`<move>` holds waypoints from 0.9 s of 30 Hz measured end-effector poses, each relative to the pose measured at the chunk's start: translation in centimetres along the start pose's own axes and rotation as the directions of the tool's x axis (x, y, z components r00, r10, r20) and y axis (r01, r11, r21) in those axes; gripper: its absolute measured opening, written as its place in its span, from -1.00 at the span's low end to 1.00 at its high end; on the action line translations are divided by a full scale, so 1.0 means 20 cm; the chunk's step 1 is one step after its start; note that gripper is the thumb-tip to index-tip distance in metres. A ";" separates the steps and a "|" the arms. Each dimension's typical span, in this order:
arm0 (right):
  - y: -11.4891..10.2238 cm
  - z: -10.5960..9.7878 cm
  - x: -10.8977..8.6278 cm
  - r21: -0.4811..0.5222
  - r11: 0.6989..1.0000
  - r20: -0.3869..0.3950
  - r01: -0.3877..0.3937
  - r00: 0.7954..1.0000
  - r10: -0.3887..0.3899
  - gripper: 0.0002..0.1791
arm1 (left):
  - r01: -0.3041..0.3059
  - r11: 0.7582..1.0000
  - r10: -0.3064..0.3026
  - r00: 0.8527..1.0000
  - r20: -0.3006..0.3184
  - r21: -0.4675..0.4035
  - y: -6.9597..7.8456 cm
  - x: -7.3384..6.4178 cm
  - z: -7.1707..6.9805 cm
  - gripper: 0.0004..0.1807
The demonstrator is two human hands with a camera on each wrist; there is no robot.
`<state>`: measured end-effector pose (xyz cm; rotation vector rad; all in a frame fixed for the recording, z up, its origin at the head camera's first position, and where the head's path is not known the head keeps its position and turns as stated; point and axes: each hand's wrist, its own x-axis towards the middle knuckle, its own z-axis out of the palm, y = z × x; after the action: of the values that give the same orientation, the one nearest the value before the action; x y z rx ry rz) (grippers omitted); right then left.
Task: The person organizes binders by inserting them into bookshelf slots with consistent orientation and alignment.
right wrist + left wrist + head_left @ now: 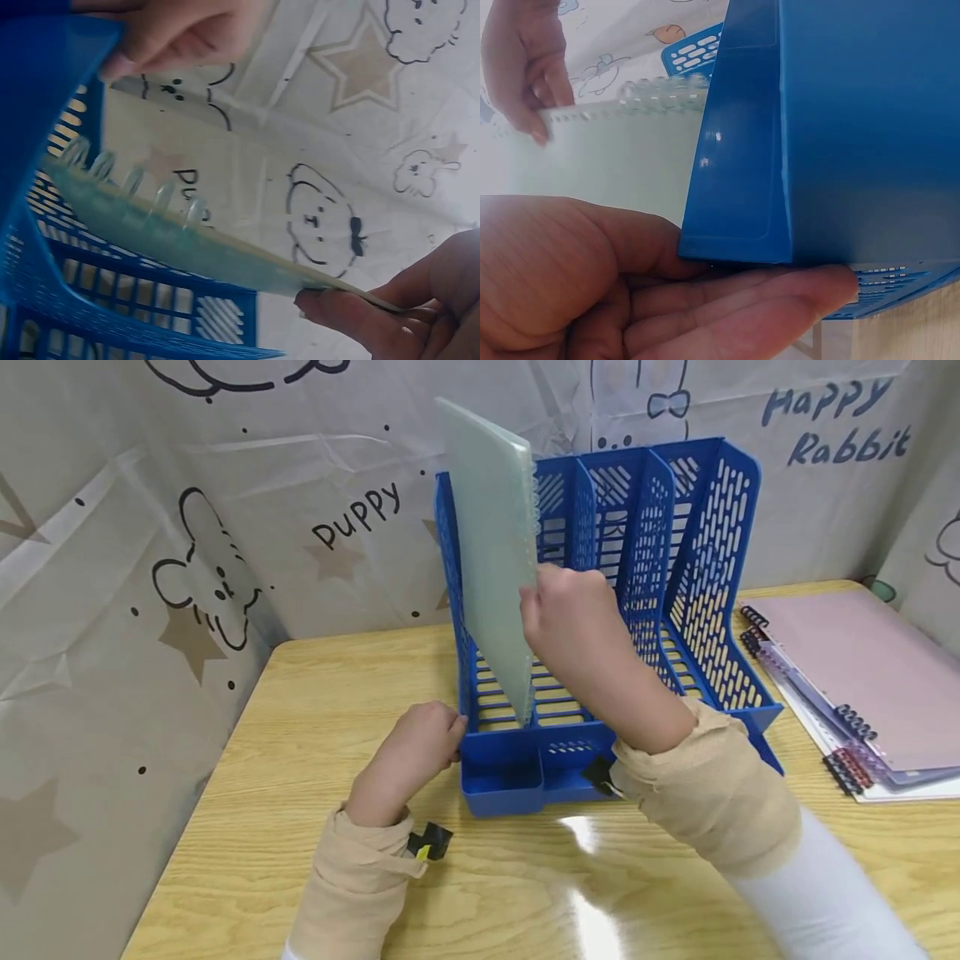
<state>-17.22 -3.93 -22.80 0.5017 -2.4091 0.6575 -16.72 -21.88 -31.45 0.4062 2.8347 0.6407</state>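
Note:
A pale green ring-bound notebook [491, 552] stands upright in the leftmost slot of a blue file rack [504, 799], its top rising above the rack's back. My right hand [573, 618] pinches the notebook's near edge between thumb and fingers. Clear binding rings [146, 196] run along that edge in the right wrist view. At the rack's front left corner, my left hand [416, 747] holds on, thumb on one side and fingers along the other in the left wrist view. The notebook's lower end sits down between the slot's walls.
Several slots of the rack open to the right, split by perforated dividers [648, 527]. A pile of ring-bound notebooks [885, 668] lies at the table's right. Behind stands a cloth backdrop [360, 568] with drawn animals. The wooden table [315, 693] extends left and front.

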 end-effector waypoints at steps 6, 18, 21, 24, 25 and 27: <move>0.00 0.06 -0.04 -0.046 0.999 0.019 -0.026 0.999 0.027 -0.65 | -0.007 1.000 0.007 1.000 -0.009 0.015 0.01 -0.01 0.01 -0.51; -0.01 0.13 -0.17 -0.149 0.988 -0.103 0.047 0.993 -0.062 -0.74 | 0.005 1.000 -0.005 1.000 0.002 0.022 0.00 -0.01 0.00 -0.49; -0.02 0.14 -0.20 -0.172 0.984 -0.142 0.048 0.987 -0.073 -0.77 | -0.001 1.000 0.001 1.000 0.001 0.019 0.00 -0.01 0.00 -0.50; -0.02 0.17 -0.23 -0.184 0.982 -0.177 0.041 0.981 -0.074 -0.79 | -0.016 1.000 0.016 1.000 -0.006 0.021 0.00 -0.02 0.00 -0.50; -0.02 0.18 -0.23 -0.195 0.980 -0.177 0.038 0.981 -0.073 -0.79 | -0.020 1.000 0.020 1.000 -0.011 0.024 0.00 -0.02 0.00 -0.50; -0.03 0.22 -0.23 -0.196 0.980 -0.169 0.018 0.984 -0.052 -0.79 | -0.024 0.999 0.025 0.999 -0.020 0.029 0.00 -0.02 0.00 -0.50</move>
<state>-15.42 -5.91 -28.54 0.3877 -2.2641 0.4266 -16.36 -22.03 -31.41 0.4425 2.8656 0.6129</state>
